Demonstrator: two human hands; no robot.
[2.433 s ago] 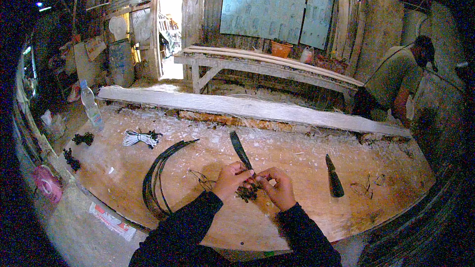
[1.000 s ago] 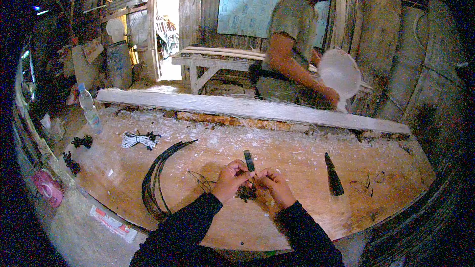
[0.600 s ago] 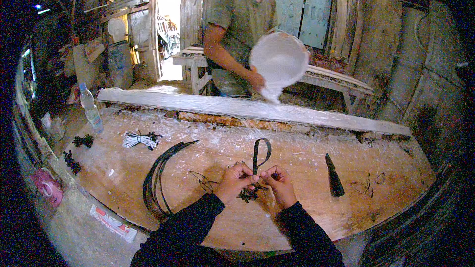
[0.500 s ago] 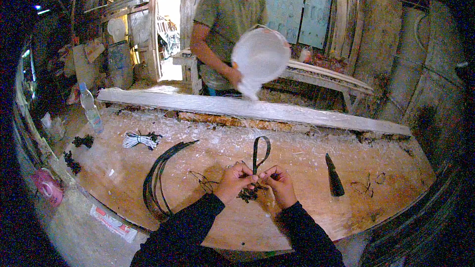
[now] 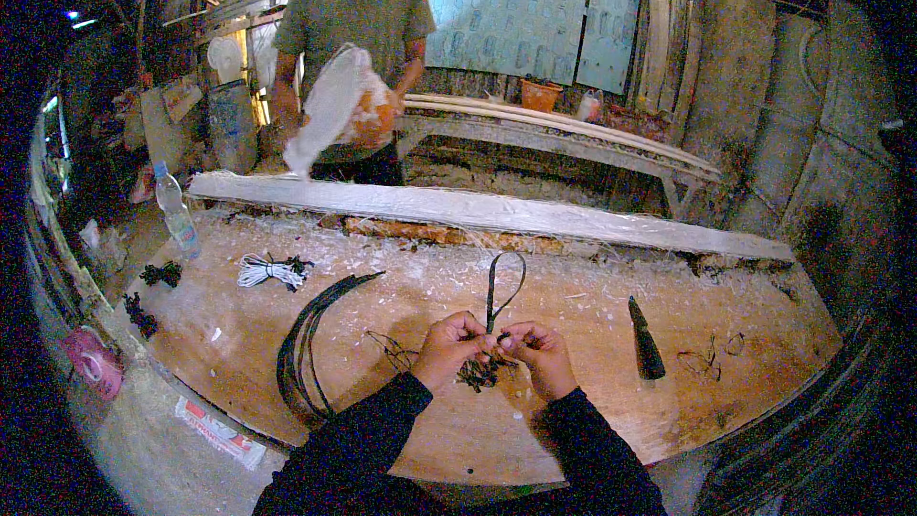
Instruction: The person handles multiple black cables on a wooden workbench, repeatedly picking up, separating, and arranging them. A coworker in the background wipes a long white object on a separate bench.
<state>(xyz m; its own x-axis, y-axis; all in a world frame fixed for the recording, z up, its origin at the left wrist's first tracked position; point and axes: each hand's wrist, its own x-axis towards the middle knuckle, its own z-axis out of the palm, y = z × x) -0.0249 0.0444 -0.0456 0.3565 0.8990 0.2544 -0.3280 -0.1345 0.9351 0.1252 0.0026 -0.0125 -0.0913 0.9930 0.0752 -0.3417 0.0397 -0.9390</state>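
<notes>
A thin black strip bent into a loop (image 5: 507,289) rises above my fingers over the middle of the table. My left hand (image 5: 449,352) is closed, pinching the base of the loop. Close against it, my right hand (image 5: 541,355) is closed too, with a small dark end of the strip at its fingertips. Below the hands lies a small heap of black pieces (image 5: 478,375), partly hidden by my fingers. To the left, long black strips (image 5: 298,354) lie in a curved bundle. A dark, tapered object (image 5: 647,344) lies right of my hands.
The wooden table (image 5: 573,430) bears a white cord bundle (image 5: 270,270), black clusters (image 5: 160,273) and a plastic bottle (image 5: 174,210) at left. Wire-like loops (image 5: 705,360) lie at right. A white-coated beam (image 5: 478,210) runs along the back; behind it, a person (image 5: 358,14) holds a white-smeared orange bucket (image 5: 373,115).
The loop has widened slightly and leans a little more to the right. My hands stay nearly in place. The person opposite has moved left and turned the bucket sideways.
</notes>
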